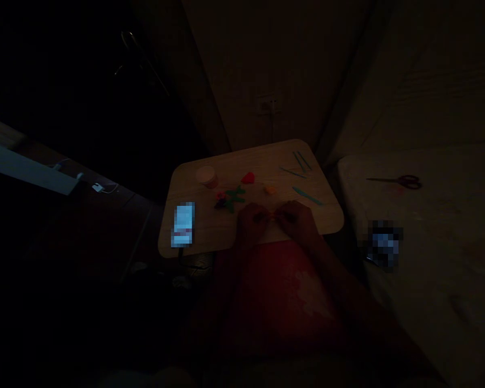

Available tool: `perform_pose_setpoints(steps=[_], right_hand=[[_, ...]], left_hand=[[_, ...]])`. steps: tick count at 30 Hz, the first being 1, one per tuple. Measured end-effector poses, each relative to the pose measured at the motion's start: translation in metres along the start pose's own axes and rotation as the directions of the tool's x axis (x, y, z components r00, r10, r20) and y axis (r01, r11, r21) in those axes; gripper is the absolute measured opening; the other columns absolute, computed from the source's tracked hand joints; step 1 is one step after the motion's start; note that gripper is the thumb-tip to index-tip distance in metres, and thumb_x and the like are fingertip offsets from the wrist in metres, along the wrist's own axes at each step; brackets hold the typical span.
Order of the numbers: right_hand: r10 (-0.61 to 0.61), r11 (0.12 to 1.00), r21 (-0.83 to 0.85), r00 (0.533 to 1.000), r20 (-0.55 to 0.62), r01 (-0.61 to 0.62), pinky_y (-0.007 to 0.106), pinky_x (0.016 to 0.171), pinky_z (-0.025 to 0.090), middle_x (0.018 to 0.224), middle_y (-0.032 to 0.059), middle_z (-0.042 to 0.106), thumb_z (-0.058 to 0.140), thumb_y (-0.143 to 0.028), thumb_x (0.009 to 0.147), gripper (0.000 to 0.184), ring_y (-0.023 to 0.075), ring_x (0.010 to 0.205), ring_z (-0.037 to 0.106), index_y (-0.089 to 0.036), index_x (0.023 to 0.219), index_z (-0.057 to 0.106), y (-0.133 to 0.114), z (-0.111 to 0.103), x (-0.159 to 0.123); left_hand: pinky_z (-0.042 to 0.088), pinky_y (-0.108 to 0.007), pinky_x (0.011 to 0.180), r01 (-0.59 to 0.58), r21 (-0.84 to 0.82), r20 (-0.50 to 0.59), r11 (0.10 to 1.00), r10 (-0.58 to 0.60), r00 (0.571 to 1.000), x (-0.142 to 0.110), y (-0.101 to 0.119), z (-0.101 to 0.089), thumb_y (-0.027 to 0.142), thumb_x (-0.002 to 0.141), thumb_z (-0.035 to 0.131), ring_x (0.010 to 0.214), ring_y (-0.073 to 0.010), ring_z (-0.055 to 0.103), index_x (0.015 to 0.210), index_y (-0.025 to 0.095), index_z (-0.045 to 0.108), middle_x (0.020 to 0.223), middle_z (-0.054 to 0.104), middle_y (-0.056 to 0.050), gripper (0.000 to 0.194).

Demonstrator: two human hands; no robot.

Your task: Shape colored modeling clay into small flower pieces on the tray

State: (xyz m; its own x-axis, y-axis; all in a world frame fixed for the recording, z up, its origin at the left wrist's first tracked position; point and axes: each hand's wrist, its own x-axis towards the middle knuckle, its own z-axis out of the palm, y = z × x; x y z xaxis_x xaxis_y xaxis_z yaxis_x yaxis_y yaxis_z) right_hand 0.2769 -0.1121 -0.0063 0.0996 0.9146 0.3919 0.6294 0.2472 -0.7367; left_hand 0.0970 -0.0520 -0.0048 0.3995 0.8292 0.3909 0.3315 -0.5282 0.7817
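Note:
In dim light, my left hand (253,221) and my right hand (297,218) meet at the near edge of a small wooden table (210,231). Their fingers are closed around a small orange piece of modelling clay (272,216), mostly hidden between the fingertips. An orange lump (270,189) lies just beyond them, and a red lump (248,178) sits farther back. Left of my hands are green leaf-like clay pieces (235,198) with a red flower shape (220,196) and a dark piece (220,205) beside it.
A lidded tub (207,176) stands at the back left, behind a lit phone (183,223). Thin sticks (299,161) and a teal modelling knife (307,195) lie on the right. Scissors (404,181) and a blurred-out device (383,245) rest on the pale surface beside the table.

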Motion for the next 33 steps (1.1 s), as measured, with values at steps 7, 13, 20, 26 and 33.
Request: perform_pose_setpoints(steps=[7, 13, 20, 26, 33], right_hand=[[-0.002, 1.0, -0.015, 1.0, -0.024, 0.001, 0.039, 0.082, 0.053, 0.091, 0.0095, 0.075, 0.064, -0.019, 0.089, 0.01, 0.0261, 0.088, 0.069, -0.021, 0.086, 0.073, -0.005, 0.004, -0.001], [-0.001, 1.0, 0.028, 0.999, -0.032, 0.002, 0.039, 0.08, 0.054, 0.091, 0.0096, 0.075, 0.066, -0.025, 0.089, 0.007, 0.0262, 0.086, 0.069, -0.022, 0.088, 0.073, -0.004, 0.005, 0.0], [-0.011, 1.0, 0.003, 1.0, 0.009, 0.011, 0.039, 0.08, 0.054, 0.092, 0.0094, 0.077, 0.068, -0.023, 0.086, 0.006, 0.0261, 0.085, 0.07, -0.022, 0.089, 0.073, -0.005, 0.006, 0.0], [0.105, 0.989, 0.103, 0.994, -0.019, -0.102, 0.038, 0.076, 0.054, 0.089, 0.0078, 0.076, 0.067, -0.027, 0.088, 0.009, 0.0245, 0.081, 0.069, -0.022, 0.089, 0.074, -0.003, 0.005, 0.0], [0.044, 0.996, 0.078, 0.992, -0.117, -0.035, 0.049, 0.098, 0.05, 0.101, 0.0096, 0.074, 0.067, -0.025, 0.086, 0.009, 0.0293, 0.104, 0.065, -0.024, 0.082, 0.075, 0.003, 0.002, 0.005]], left_hand=[[0.055, -0.032, 0.077, 0.001, -0.018, -0.012, 1.0, -0.001, 1.0, -0.001, 0.003, -0.001, 0.013, 0.086, 0.076, 0.082, -0.0184, 0.068, 0.081, 0.018, 0.073, 0.085, 0.072, -0.004, 0.008], [0.057, -0.034, 0.081, -0.009, -0.008, -0.028, 1.0, 0.008, 1.0, -0.001, 0.0, 0.002, 0.019, 0.086, 0.08, 0.086, -0.0198, 0.069, 0.085, 0.019, 0.075, 0.09, 0.072, -0.005, 0.005], [0.055, -0.035, 0.08, -0.015, 0.029, -0.041, 0.999, 0.016, 0.999, -0.002, 0.001, -0.001, 0.014, 0.085, 0.077, 0.085, -0.0203, 0.067, 0.078, 0.019, 0.072, 0.086, 0.069, -0.004, 0.009], [0.057, -0.034, 0.084, 0.01, -0.059, -0.023, 0.998, -0.011, 1.0, -0.003, 0.004, -0.006, 0.022, 0.093, 0.068, 0.09, -0.0204, 0.069, 0.093, 0.02, 0.071, 0.093, 0.072, -0.006, 0.004], [0.056, -0.04, 0.1, -0.14, -0.05, 0.079, 0.989, 0.144, 0.986, -0.004, 0.008, -0.008, 0.01, 0.088, 0.067, 0.11, -0.0228, 0.067, 0.106, 0.022, 0.073, 0.114, 0.069, -0.008, 0.022]])
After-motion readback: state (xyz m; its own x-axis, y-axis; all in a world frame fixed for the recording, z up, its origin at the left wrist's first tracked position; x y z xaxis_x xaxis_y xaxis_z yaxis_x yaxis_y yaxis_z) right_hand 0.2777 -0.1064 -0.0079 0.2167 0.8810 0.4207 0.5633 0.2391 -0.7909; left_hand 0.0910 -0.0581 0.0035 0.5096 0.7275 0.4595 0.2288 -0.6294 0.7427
